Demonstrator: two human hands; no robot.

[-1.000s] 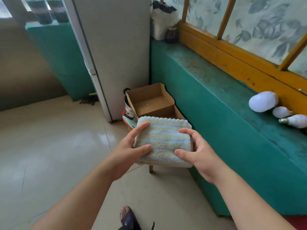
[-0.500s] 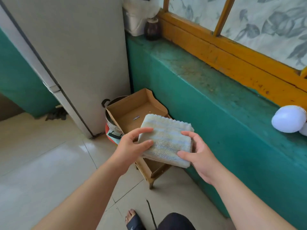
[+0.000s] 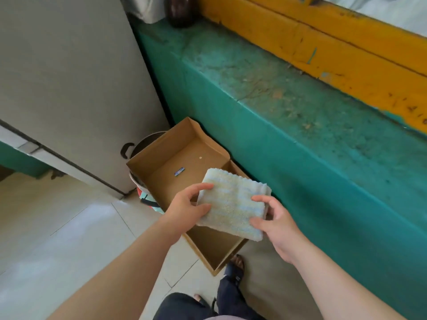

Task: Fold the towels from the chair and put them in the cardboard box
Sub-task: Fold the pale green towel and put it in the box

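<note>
Two hands on one folded towel (image 3: 232,205), and it hangs in the air right over the open box (image 3: 178,158). Left hand (image 3: 184,210) takes the towel's left edge, thumb on top near the far corner, fingers curled in along the side, a firm grip. Right hand (image 3: 275,221) has the near right corner, index finger and thumb both pressed on the upper face, the other fingers tucked below out of view; that grip is closed on the cloth too. Pale towel, faint blue and yellow stripes, folded into a thick rectangle, tilted a little with its far end higher.

Below it, the box sits with flaps up, brown and shallow; its far half shows bare cardboard with a small blue scrap (image 3: 179,171) and a pale speck (image 3: 200,157) lying on the bottom. The near half is mostly covered by towel and hands. Box rests on something low, partly over a metal pot (image 3: 144,144) with a black handle, tight beside the green ledge (image 3: 288,107) on the right. A yellow frame (image 3: 335,45) runs along the ledge's back. Grey fridge (image 3: 69,77) stands to the left. Pale tiled floor (image 3: 57,239) underneath, and a sandalled foot (image 3: 236,265) shows just beside the box's near corner.
</note>
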